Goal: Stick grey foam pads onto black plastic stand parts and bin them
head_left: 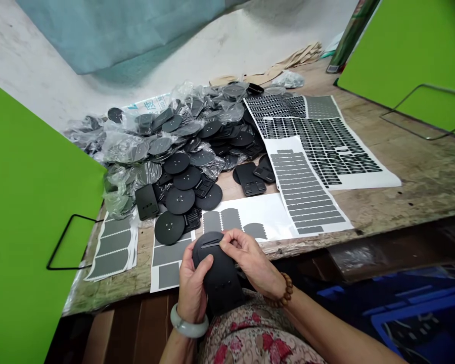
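Observation:
A black plastic stand [220,275] with a rounded end is held close to my lap, at the table's front edge. My left hand [195,278] grips it by its left side, thumb on the face and fingers behind. Across the rounded end runs a thin grey strip [211,245]. My right hand [246,255] is closed in a pinch at the strip's right end, fingertips against the stand. Just beyond lie black round discs [169,227] and a sheet with grey cut-out pads [227,220].
A heap of black stands [159,146], many in clear plastic bags, fills the back left of the worktable. Sheets of black pads [326,146] and grey strips [311,192] lie to the right. Green panels [409,55] with wire handles flank the table. A blue crate [420,323] stands below right.

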Demonstrator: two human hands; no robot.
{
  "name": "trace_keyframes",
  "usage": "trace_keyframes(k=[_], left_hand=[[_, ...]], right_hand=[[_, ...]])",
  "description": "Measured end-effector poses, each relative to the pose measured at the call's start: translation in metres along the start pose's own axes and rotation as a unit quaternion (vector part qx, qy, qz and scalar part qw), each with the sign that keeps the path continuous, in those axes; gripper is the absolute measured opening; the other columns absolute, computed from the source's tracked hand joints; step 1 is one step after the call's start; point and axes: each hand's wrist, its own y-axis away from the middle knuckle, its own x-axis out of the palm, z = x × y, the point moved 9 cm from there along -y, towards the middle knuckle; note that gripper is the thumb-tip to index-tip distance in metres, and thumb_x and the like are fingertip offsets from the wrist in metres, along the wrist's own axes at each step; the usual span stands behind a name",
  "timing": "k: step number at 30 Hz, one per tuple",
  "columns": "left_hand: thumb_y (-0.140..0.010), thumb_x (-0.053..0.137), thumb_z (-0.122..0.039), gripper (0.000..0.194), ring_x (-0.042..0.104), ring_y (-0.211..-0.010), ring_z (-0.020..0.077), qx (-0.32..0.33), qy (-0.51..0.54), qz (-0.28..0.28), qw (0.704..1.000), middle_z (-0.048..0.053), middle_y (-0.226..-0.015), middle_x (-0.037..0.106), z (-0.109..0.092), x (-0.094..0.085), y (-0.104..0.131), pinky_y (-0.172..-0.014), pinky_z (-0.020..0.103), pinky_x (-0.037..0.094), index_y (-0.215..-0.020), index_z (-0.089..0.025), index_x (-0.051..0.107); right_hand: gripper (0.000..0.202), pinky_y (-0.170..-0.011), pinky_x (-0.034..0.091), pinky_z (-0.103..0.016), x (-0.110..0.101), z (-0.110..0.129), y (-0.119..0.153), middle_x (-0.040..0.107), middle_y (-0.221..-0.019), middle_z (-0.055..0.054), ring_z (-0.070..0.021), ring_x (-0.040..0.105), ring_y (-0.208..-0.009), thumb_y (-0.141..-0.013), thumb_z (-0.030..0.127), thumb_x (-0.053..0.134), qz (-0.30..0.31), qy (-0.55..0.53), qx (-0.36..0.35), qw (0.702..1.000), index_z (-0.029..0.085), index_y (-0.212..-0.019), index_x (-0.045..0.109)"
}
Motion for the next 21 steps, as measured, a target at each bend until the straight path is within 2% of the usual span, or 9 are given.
trace_keyframes(k=[7,21], left_hand=[[-0.066,0.073,-0.026,0.050,0.063,-0.095,0.0216,-0.005,-0.006,0.006,1.000,0.004,-0.103,0.068,-0.0007,0.0013,0.0004,-0.082,0.030,0.048,-0.111,-0.022,0.052],[-0.065,0.074,-0.026,0.050,0.064,-0.093,0.0202,-0.013,-0.006,0.006,1.000,0.002,-0.101,0.069,-0.0003,0.0033,-0.0008,-0.083,0.029,0.048,-0.110,-0.023,0.053]], right_hand=[[0.026,-0.049,0.029,-0.021,0.0007,0.0000,-0.0002,0.042,-0.062,0.004,-0.0088,0.035,-0.054,-0.073,0.041,0.061,0.006,-0.019,0.006,1.000,0.018,-0.070,0.048],[0.028,-0.049,0.027,-0.021,0.0023,0.0031,0.0014,0.040,-0.060,0.005,-0.0085,0.033,-0.054,-0.072,0.041,0.063,0.025,-0.057,0.011,0.998,0.019,-0.067,0.047]])
